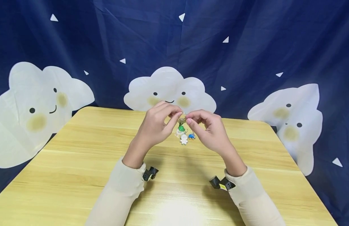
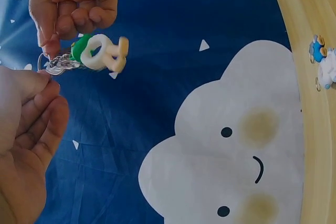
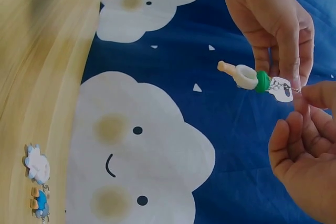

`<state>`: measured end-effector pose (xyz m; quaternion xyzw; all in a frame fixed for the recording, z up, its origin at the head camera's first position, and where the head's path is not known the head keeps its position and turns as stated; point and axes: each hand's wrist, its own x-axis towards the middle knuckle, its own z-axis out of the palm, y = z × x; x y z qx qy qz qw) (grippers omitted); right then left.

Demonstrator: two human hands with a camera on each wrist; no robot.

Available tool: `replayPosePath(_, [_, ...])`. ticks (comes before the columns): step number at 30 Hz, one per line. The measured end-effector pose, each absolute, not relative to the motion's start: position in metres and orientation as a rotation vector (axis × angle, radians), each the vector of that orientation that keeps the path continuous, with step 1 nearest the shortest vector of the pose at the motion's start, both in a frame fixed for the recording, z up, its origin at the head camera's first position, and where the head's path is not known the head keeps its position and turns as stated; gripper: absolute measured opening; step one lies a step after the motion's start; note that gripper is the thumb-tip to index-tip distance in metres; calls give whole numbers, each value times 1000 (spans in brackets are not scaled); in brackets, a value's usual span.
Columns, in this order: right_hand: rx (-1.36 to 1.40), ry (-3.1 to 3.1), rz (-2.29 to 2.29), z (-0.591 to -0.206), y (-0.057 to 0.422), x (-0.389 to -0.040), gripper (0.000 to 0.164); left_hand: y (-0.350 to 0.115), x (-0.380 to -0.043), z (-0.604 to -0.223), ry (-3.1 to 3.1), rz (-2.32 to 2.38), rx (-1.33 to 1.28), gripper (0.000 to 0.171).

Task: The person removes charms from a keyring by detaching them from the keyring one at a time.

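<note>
Above the table, my left hand (image 1: 158,124) and right hand (image 1: 209,130) meet fingertip to fingertip, pinching a metal key ring (image 2: 40,61) between them. From the ring hangs a short silver chain (image 2: 62,64) carrying a small figure charm (image 2: 96,52), green on top, white in the middle, with peach legs. A flat white piece with dark marks (image 3: 281,89) hangs near the chain in the right wrist view. Thumbs and forefingers hide part of the ring. Beyond the hands, a white figure charm (image 1: 184,139) and a blue charm (image 1: 192,136) lie on the table.
The wooden table (image 1: 86,163) reaches back to a dark blue curtain (image 1: 151,37) printed with white clouds and triangles. Small metal loops (image 2: 318,84) lie beside the charms on the table. A black wrist camera (image 1: 150,173) sits on each sleeve.
</note>
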<state>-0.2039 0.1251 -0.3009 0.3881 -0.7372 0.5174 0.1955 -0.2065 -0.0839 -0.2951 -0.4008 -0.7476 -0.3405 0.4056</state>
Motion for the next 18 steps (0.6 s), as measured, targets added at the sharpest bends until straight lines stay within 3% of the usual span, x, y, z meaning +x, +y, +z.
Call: replayPosePath(18, [1056, -2103, 1536, -299, 124, -201, 7, -80, -208, -296, -1900, -907, -1022, 5])
